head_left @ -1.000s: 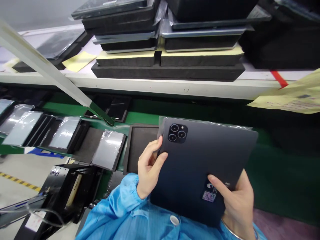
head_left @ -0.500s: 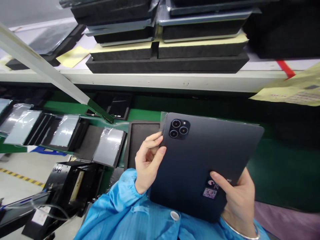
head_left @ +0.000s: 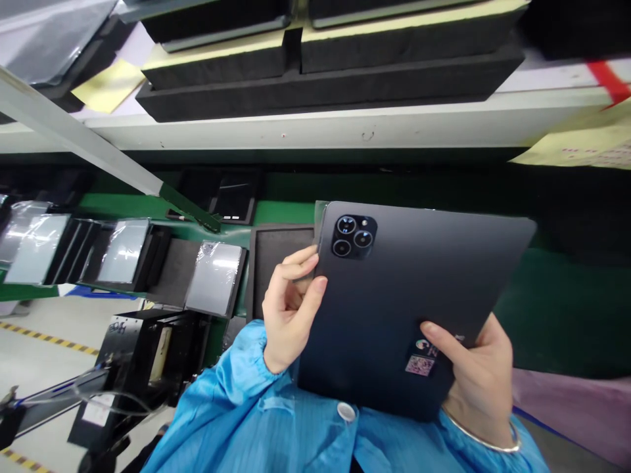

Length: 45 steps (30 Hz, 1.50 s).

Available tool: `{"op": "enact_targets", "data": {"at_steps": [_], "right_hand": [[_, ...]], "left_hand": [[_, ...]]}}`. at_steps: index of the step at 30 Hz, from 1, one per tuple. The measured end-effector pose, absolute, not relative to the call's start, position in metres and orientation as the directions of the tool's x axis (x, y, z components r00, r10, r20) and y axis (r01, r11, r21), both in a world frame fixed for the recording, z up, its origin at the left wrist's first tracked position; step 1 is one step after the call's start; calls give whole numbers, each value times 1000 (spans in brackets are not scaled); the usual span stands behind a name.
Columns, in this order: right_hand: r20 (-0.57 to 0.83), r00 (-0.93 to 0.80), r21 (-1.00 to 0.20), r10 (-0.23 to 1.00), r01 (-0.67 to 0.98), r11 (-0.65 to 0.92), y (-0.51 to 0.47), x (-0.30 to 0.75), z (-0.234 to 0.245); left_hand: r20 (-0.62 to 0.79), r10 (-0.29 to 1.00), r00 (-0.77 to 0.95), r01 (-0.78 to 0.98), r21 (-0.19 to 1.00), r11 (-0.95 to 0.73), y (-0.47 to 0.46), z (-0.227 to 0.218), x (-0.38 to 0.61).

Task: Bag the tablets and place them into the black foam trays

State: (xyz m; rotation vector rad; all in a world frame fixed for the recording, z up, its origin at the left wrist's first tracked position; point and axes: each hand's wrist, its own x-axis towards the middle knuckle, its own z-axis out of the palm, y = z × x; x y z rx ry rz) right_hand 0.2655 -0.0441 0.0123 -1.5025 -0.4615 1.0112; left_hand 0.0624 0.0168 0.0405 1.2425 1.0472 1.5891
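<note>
Resting between both hands (tilted): tablet

Both hands are being held up close in front of the chest, forearms in blue sleeves angling inward. The left hand is curling its fingers against an edge, thumb pressing flat. The right hand is gripping from below, thumb lying across the front, a thin bangle circling its wrist.

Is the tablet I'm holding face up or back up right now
Back up. The tablet shows its camera cluster and stickers, no screen. Left hand grips its edge; right hand holds the lower corner.
</note>
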Motion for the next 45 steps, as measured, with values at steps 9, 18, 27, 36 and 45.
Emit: {"op": "enact_targets", "data": {"at_steps": [9,18,27,36,45], "right_hand": [[-343,527,-938,778,-243,-249,-45,264,12],[-353,583,-935,732,-253,-249,-47,262,19],[-358,588,-933,725,-259,-251,-48,262,18],[-370,598,-927,711,-288,-239,-48,261,16],[-364,598,-930,714,-269,-249,-48,260,18]], "left_hand": [[330,941,78,153,928,-339,27,48,54],[454,855,249,481,708,-516,36,62,57],[398,874,278,477,733,-486,31,64,57],[398,874,280,447,752,-485,30,66,58],[392,877,277,451,753,-479,30,63,56]]}}
